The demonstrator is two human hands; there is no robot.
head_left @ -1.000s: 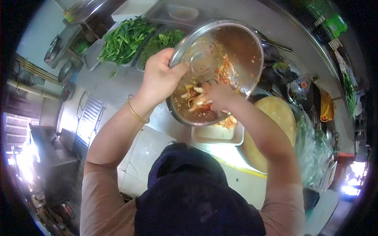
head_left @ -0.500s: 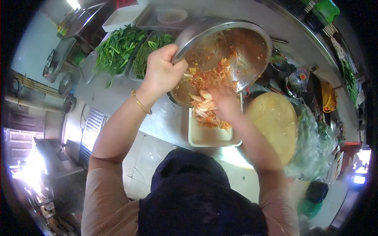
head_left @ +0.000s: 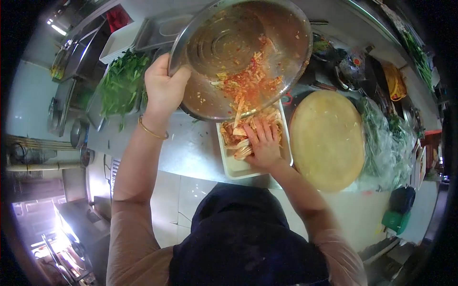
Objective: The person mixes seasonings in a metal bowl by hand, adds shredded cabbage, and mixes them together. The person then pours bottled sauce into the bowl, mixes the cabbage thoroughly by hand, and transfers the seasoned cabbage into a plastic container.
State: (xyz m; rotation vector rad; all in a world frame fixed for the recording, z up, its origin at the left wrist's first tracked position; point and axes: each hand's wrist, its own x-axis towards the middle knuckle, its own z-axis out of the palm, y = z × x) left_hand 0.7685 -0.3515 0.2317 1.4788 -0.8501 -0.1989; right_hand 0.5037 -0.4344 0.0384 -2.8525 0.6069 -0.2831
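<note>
My left hand [head_left: 165,86] grips the rim of a large metal bowl [head_left: 210,90], which is tipped toward me over a white tray [head_left: 243,170]. Red-sauced shredded cabbage that looks like kimchi [head_left: 255,78] clings to the lower wall of the bowl. More cabbage [head_left: 242,148] lies inside the tray. My right hand [head_left: 265,145] rests on that cabbage with fingers spread, just below the bowl's lower rim. The far part of the tray is hidden under the bowl.
A round cutting board [head_left: 327,140] lies right of the tray, with plastic bags of greens [head_left: 386,143] beyond it. Leafy greens [head_left: 125,78] fill a container at left. Stacked white trays [head_left: 119,43] stand behind it. Pans and utensils line the back right.
The bowl has moved up and left with my left hand. My right hand has come down from the bowl's edge onto the tray, and the cabbage there now lies in the tray.
</note>
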